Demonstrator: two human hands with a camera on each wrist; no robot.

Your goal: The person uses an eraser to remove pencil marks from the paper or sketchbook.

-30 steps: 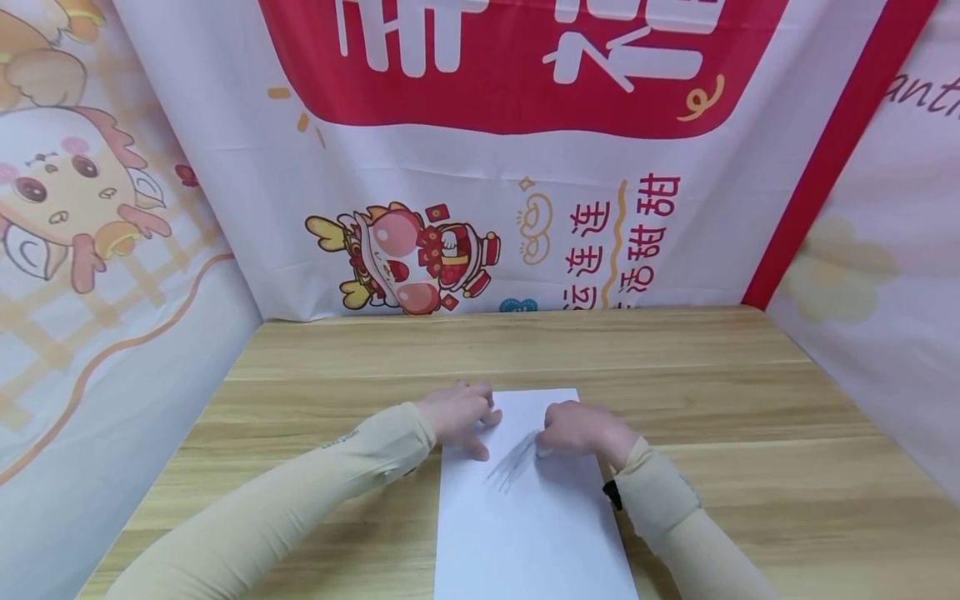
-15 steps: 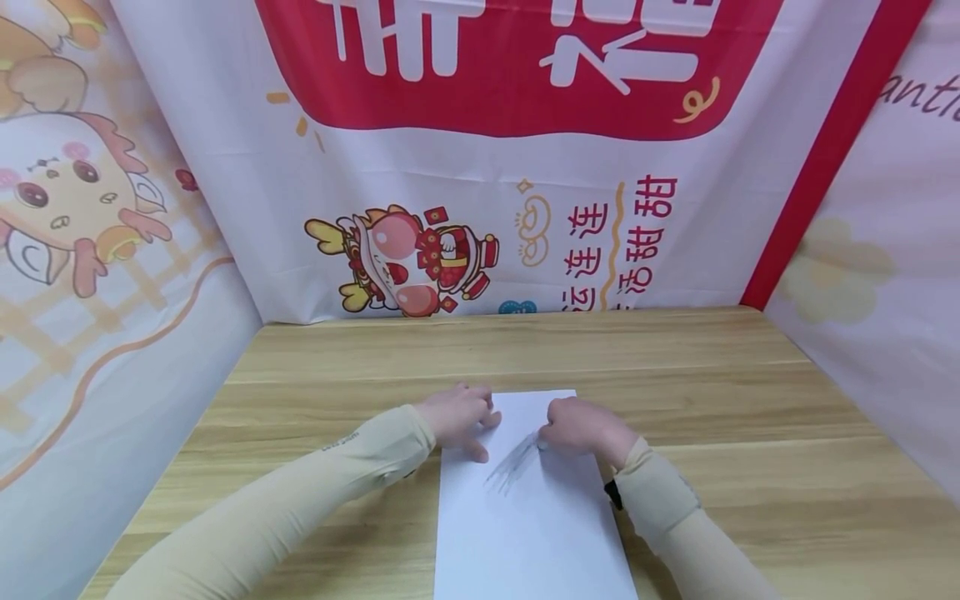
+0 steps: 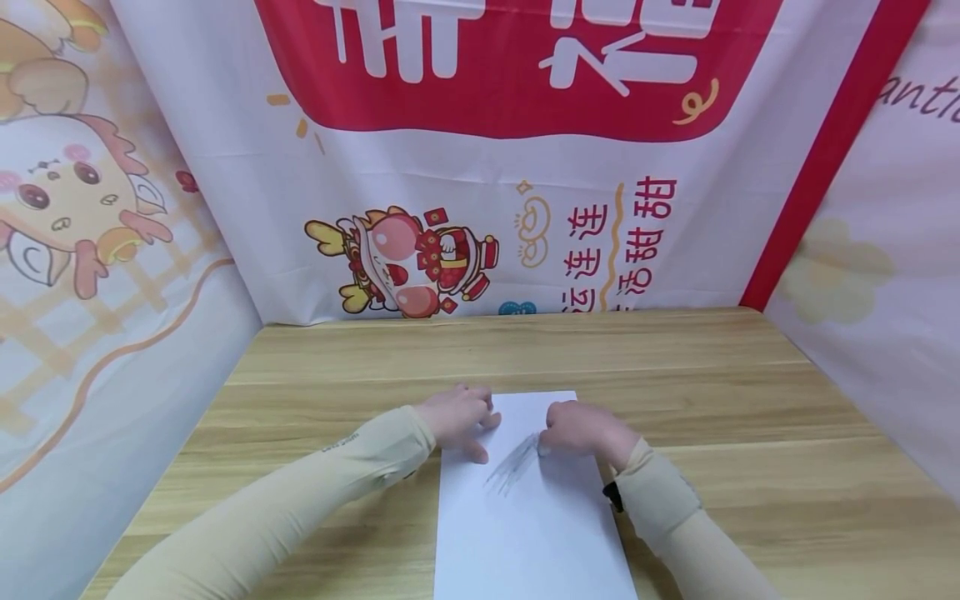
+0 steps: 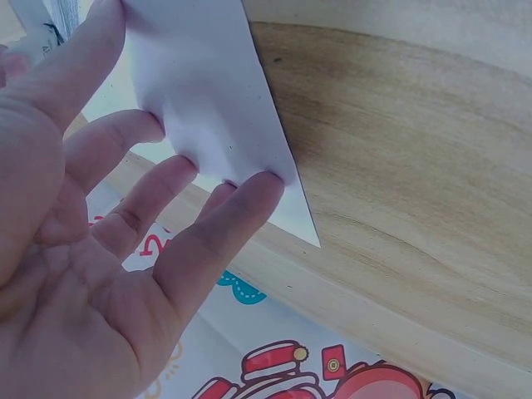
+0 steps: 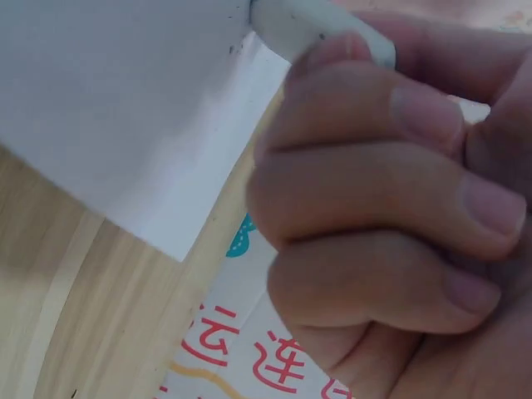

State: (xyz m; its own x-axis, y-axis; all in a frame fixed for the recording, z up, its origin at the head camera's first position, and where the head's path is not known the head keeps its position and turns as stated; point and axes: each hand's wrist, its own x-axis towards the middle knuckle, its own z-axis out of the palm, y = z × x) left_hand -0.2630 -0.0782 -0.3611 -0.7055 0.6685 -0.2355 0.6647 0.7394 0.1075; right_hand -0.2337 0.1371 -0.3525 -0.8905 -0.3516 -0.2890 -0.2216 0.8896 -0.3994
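Observation:
A white sheet of paper (image 3: 528,542) lies lengthwise on the table, with a patch of grey pencil strokes (image 3: 512,468) on its upper half. On its left edge rests my left hand (image 3: 459,419), fingers spread and fingertips pressing the sheet; the left wrist view shows these fingertips (image 4: 268,184) near a corner. My right hand (image 3: 583,432) pinches a white eraser (image 5: 320,27) between thumb and index finger, its other fingers curled into the palm. The eraser's end, specked with dark smudges, is against the paper at the upper right end of the strokes.
The wood-grain table (image 3: 337,358) reaches back to a white and red printed cloth (image 3: 450,158) hanging behind it. More printed cloth stands on the left side (image 3: 135,392) and right side. A dark band (image 3: 612,495) shows at the right wrist.
My right hand shifts very slightly back and forth with the eraser at the upper end of the strokes. The left hand and the paper stay in place.

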